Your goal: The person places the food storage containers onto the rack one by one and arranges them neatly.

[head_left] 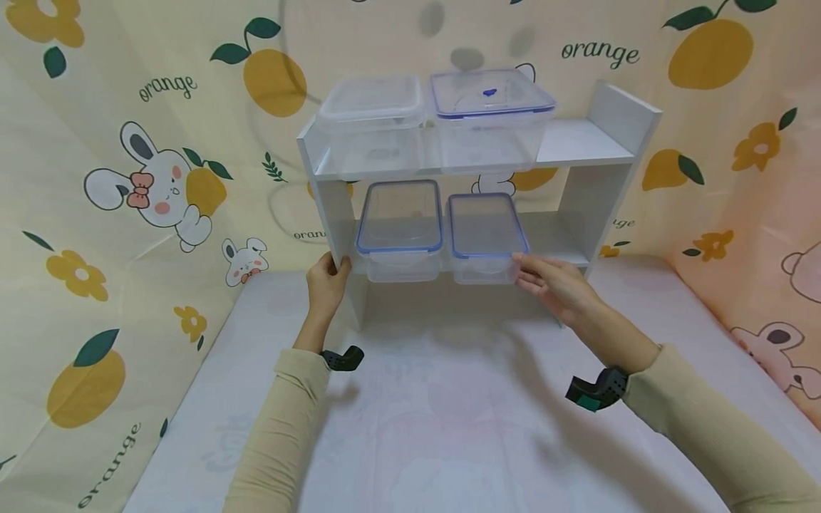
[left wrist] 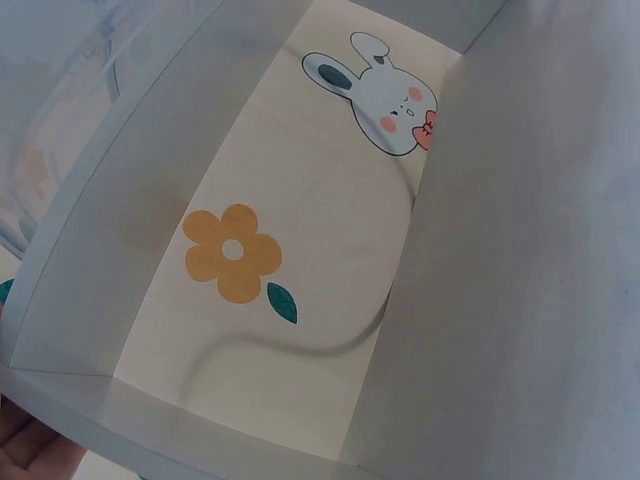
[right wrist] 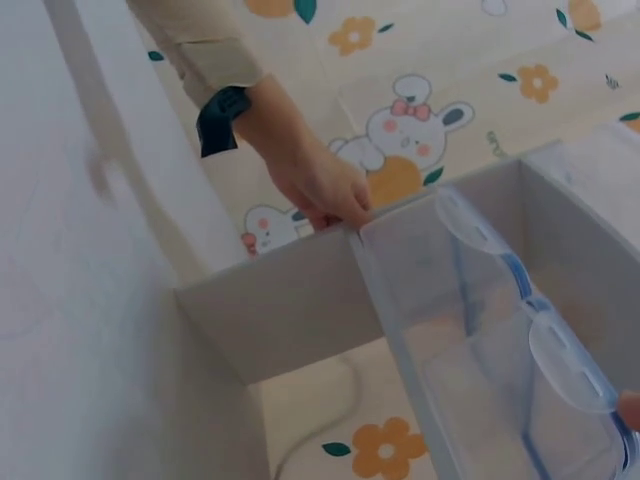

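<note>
In the head view my left hand [head_left: 328, 283] grips the front edge of the left side panel of a white two-tier shelf [head_left: 580, 142]. The right wrist view shows that left hand [right wrist: 318, 185] bent over the panel's edge. On the middle board sit two clear plastic food containers with blue-rimmed lids, a left one [head_left: 400, 217] and a right one [head_left: 489, 224]. My right hand [head_left: 554, 285] touches the front right corner of the right container with fairly straight fingers. Only a fingertip [right wrist: 630, 408] of it shows in the right wrist view, at the lid's edge.
On the upper board stand two more clear containers, one with a frosted lid [head_left: 372, 100] and one with a blue-rimmed lid [head_left: 490, 92]. The shelf rests on a pale covered table [head_left: 410, 413]. Behind hangs a printed cloth [head_left: 256, 164] with oranges and rabbits.
</note>
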A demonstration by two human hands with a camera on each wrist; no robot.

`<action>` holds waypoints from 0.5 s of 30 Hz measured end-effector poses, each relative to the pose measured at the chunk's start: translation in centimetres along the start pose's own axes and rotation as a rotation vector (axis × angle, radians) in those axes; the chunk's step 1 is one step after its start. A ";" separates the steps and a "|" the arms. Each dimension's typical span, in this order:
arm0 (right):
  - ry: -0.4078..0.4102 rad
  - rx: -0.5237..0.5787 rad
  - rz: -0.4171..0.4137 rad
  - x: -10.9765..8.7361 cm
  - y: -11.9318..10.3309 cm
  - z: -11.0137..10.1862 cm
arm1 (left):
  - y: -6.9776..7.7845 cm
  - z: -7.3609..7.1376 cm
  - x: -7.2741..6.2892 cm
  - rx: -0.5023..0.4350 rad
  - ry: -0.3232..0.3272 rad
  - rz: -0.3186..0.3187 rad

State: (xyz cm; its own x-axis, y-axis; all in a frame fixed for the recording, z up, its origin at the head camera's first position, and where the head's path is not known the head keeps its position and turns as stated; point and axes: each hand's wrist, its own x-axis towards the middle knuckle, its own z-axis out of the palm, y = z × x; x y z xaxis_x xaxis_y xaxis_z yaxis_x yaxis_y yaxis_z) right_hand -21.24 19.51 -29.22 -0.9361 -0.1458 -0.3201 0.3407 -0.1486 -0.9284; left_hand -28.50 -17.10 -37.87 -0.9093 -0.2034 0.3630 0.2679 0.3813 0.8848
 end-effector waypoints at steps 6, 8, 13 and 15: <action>0.040 -0.035 -0.020 0.3 -0.2 0.7 | 0.0 0.0 0.0 0.027 0.022 0.014; 0.053 -0.026 -0.019 0.4 -0.2 0.8 | 0.0 0.0 0.0 0.027 0.024 0.013; 0.083 0.001 -0.004 0.5 -0.3 1.1 | 0.1 0.0 -0.1 0.018 0.021 0.018; 0.097 0.001 0.003 0.6 -0.4 1.2 | 0.0 0.0 -0.1 0.015 0.019 0.020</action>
State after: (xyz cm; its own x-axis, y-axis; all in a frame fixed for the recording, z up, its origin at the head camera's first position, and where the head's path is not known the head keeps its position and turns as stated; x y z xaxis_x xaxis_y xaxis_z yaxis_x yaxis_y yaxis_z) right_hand -21.87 18.26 -28.83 -0.9390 -0.0506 -0.3402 0.3440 -0.1495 -0.9270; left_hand -28.43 -17.06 -37.89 -0.8976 -0.2128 0.3861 0.2810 0.3987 0.8730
